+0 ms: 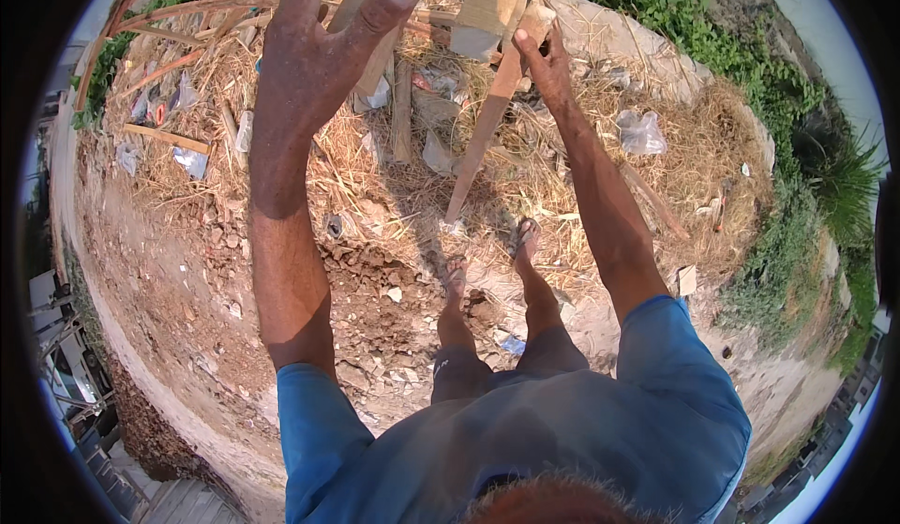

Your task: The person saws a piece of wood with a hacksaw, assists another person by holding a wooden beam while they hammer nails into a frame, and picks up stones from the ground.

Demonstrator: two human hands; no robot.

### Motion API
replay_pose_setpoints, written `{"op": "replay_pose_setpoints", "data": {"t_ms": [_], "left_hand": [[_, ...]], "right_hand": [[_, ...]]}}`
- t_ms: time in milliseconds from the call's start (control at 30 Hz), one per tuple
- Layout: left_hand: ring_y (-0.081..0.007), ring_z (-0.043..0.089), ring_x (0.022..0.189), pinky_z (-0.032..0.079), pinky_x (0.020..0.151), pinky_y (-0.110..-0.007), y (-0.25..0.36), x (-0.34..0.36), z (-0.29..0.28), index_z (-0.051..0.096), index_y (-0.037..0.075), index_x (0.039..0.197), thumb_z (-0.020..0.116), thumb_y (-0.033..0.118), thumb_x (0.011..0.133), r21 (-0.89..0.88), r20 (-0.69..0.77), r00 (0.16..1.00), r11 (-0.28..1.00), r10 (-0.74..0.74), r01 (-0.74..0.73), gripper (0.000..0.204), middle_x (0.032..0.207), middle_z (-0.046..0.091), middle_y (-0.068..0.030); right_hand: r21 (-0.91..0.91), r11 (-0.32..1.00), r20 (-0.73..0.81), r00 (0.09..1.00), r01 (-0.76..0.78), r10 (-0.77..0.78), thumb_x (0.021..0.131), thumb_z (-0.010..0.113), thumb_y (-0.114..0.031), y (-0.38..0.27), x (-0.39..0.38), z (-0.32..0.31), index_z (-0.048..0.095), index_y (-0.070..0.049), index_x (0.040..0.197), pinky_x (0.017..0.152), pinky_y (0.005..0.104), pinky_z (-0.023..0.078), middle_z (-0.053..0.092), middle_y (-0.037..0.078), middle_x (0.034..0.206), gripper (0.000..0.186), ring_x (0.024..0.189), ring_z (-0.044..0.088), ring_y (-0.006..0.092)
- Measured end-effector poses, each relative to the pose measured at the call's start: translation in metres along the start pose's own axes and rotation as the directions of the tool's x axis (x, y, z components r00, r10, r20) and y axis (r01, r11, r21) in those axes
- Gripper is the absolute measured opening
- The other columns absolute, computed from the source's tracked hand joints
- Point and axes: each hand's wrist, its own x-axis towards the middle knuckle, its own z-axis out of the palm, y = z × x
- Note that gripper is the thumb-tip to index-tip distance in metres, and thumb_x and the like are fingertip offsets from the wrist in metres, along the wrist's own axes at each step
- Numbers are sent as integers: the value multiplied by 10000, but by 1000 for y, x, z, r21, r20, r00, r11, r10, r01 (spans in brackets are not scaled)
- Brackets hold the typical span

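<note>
Raised at the upper left, my left hand (314,65) has its thumb spread away from the other fingers. Its fingertips are cut off by the top edge, and I see nothing gripped in it. Behind its thumb runs a wooden board (377,58); whether they touch I cannot tell. My right hand (550,67) is closed at the upper end of what looks like a handsaw (487,126), with a pale wooden grip and a long brown tapering blade pointing down toward my feet. Left of that hand, a thick wooden beam (492,4) shows its cut end.
Dry straw, rubble and a clear plastic bag (641,133) cover the ground. A short wooden strip (167,138) lies at left, beneath several leaning poles. Another wooden piece (401,112) lies under the board. Green plants (750,55) line the right. My sandalled feet (527,235) stand below the blade.
</note>
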Motion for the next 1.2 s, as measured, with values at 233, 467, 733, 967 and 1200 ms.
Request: {"op": "replay_pose_setpoints", "data": {"t_ms": [233, 467, 733, 967, 1200], "left_hand": [[-328, 566, 1206, 436, 1021, -433, 36, 17, 20, 543, -24, 1320, 709, 443, 841, 153, 65, 969, 962, -239, 227, 689, 1264, 611, -232], [-345, 701, 964, 558, 852, -507, 4, 12, 20, 469, 96, 1429, 611, 538, 900, 244, 147, 931, 924, -334, 293, 704, 989, 698, -250], [-370, 694, 929, 532, 839, -459, 12, 8, -1, 453, 74, 1412, 597, 454, 912, 171, 236, 891, 919, -388, 355, 645, 964, 694, -248], [-383, 681, 956, 519, 857, -467, 12, 10, 2, 480, 79, 1377, 596, 498, 911, 206, 203, 900, 916, -385, 346, 637, 1012, 684, -258], [-298, 690, 988, 536, 859, -452, 3, 7, -3, 519, 120, 1379, 579, 435, 936, 60, 255, 823, 858, -507, 510, 547, 1098, 695, -190]], "right_hand": [[230, 949, -180, 968, 217, -177, 922, 714, -289, -53, -38, -22, 480, 1, 1226, 814, 291, 484, 588, 86, 1081, 481, 962, 562, 138], [133, 968, -244, 954, 211, -174, 844, 546, -756, -159, -46, -73, 446, 43, 1314, 828, 410, 527, 544, 171, 1186, 932, 1037, 587, 248], [237, 921, -262, 933, 310, -246, 804, 456, -837, -271, -58, -179, 441, -86, 1369, 923, 489, 566, 561, 132, 1269, 940, 1111, 615, 321], [-33, 970, -573, 791, 240, -216, 824, 387, -835, -288, -71, -196, 470, -40, 1361, 855, 537, 583, 582, 190, 1204, 963, 1072, 627, 359], [-340, 908, -696, 584, 247, -419, 894, 322, -767, -304, -83, -229, 446, -120, 1378, 911, 528, 560, 541, 156, 1311, 817, 1144, 601, 348]]}}
